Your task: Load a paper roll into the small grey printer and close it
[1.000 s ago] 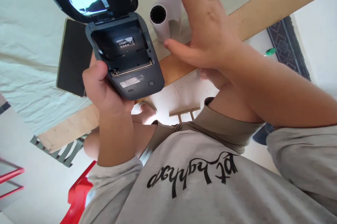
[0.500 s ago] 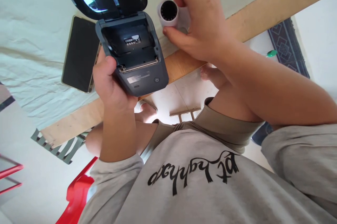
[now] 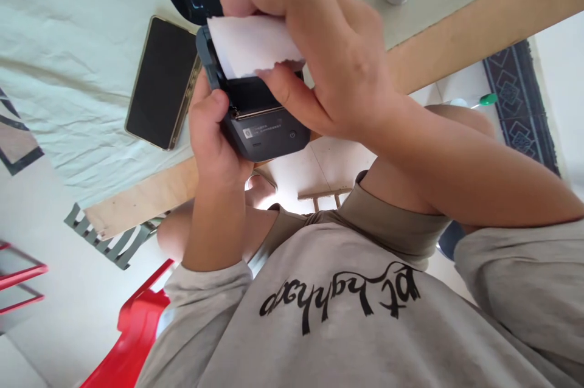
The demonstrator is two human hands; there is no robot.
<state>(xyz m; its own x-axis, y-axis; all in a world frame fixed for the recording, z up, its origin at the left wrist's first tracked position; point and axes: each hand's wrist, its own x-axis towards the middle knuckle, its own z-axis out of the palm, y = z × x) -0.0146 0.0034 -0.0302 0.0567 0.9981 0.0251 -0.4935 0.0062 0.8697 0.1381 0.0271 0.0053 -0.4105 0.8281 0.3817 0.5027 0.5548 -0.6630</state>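
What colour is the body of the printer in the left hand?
The printer in the left hand is dark blue-grey, best seen in the head view.

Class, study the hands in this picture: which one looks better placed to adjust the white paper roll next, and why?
Probably the right hand: its fingers and thumb hold the white paper roll at the open printer. The left hand is occupied gripping the printer's side.
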